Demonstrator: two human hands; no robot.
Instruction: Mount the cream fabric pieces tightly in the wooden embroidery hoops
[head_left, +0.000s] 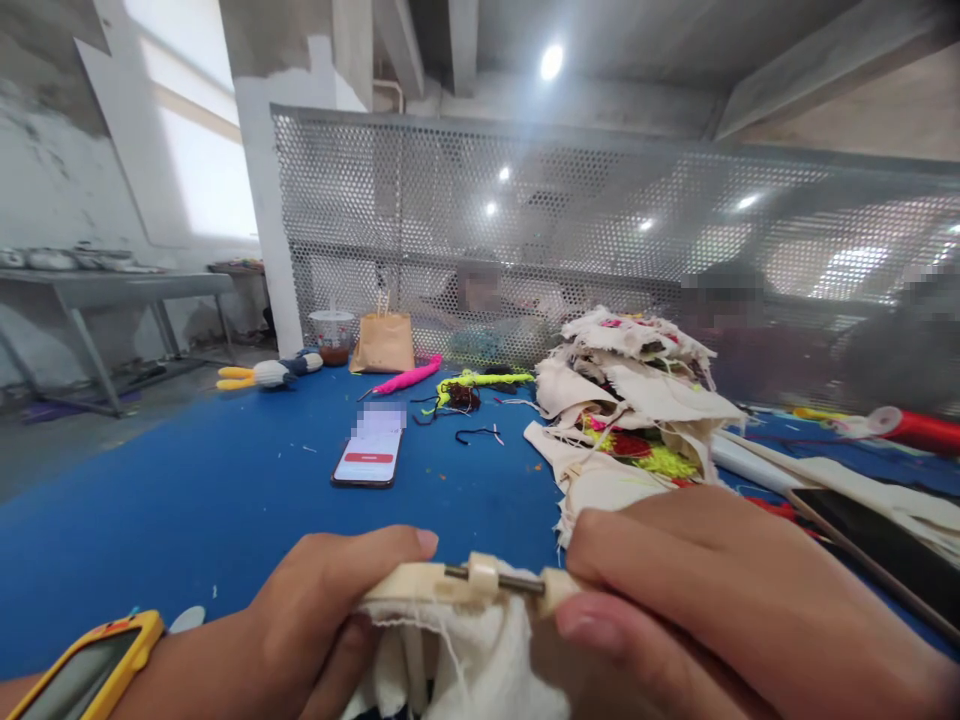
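Hoop [416,583], left hand [322,585] gripping its rim, thumb on top, right hand [675,570] pinching at the screw's [521,583] end, cream cloth [487,665] drooping just below the fingers [600,628].

hoop [409,583]: smooth plastic | screw [523,583]: shiny metal | cloth [484,665]: matt, frayed | bag [384,345]: matt paper
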